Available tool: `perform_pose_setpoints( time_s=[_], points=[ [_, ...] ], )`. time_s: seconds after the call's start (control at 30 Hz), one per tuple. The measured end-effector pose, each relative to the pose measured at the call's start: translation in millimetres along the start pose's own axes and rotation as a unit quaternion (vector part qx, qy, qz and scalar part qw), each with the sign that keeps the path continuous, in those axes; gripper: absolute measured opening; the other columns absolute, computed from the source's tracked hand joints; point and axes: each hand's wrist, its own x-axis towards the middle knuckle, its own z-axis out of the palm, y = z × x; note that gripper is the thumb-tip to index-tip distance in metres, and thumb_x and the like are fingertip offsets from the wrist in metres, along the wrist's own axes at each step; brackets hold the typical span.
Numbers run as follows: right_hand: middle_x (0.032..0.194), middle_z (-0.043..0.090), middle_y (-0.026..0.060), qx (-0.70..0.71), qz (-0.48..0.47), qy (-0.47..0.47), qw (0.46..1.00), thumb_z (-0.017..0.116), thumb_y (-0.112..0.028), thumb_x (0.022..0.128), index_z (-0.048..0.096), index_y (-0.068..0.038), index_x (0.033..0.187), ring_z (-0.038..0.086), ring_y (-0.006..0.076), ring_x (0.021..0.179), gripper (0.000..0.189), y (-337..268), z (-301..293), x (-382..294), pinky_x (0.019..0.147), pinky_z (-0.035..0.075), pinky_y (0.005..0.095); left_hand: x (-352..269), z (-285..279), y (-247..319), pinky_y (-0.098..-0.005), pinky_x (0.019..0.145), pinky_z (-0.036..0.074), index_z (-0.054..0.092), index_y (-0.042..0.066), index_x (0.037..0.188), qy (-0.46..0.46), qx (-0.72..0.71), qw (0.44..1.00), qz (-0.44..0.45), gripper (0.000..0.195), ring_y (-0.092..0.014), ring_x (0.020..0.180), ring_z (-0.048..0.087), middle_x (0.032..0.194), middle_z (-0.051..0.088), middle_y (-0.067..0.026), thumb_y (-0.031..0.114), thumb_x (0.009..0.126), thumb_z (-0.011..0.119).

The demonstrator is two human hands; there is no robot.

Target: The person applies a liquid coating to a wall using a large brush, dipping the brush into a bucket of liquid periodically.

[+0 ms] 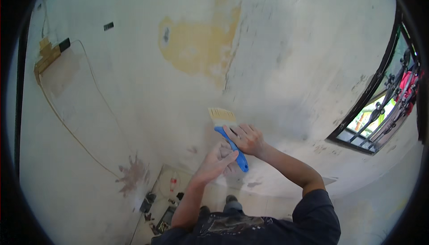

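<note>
A wide flat paintbrush with a blue handle and pale bristles is held in front of the wall, its bristles pointing up and left. My right hand grips it near the ferrule. Lower on the handle, my left hand closes around it with the thumb lying across. Behind and above the brush, the wall shows a yellowish patch with a rough, cracked edge on its right. Whether the bristles touch the wall cannot be told.
A barred window is at the right. Wires run down the left wall from a taped brown and black fitting. On the floor at lower left are a bottle with a red label, a dark box and a tray of small items.
</note>
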Motion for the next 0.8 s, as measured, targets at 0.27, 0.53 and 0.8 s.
perform_pose_setpoints(
  time_s=[0.27,0.53,0.8],
  points=[
    [0.095,0.061,0.0043,0.159,0.145,0.068,0.974,0.064,-0.022,0.073,0.061,-0.009,0.119,0.058,0.0199,0.08,0.047,-47,34,-2,0.065,0.048,0.0333,-3,-32,-32,-0.0259,0.06,0.051,0.05,-0.001,0.11,0.105,-0.077,0.99,-0.055,0.026,-0.014,0.071,0.063,0.088,0.063,-0.008,0.012,0.089,0.059],
    [0.093,0.062,0.0068,0.692,0.641,-0.005,0.333,0.059,-0.031,0.092,0.053,-0.002,0.114,0.062,0.0227,0.085,0.037,-99,32,-9,0.069,0.051,0.0376,-28,-53,-25,-0.0233,0.059,0.047,0.046,0.0,0.111,0.103,0.001,0.994,-0.032,0.026,-0.009,0.075,0.059,0.089,0.063,-0.0052,0.007,0.088,0.056],
    [0.089,0.063,0.0119,0.793,0.59,0.015,0.15,0.053,-0.034,0.096,0.05,-0.004,0.113,0.065,0.0206,0.066,0.034,-94,62,45,0.058,0.056,0.0317,-30,-57,-19,-0.0235,0.062,0.044,0.055,0.0,0.112,0.155,0.084,0.984,0.02,0.026,-0.008,0.071,0.055,0.086,0.062,-0.0036,0.012,0.089,0.06]
  ],
)
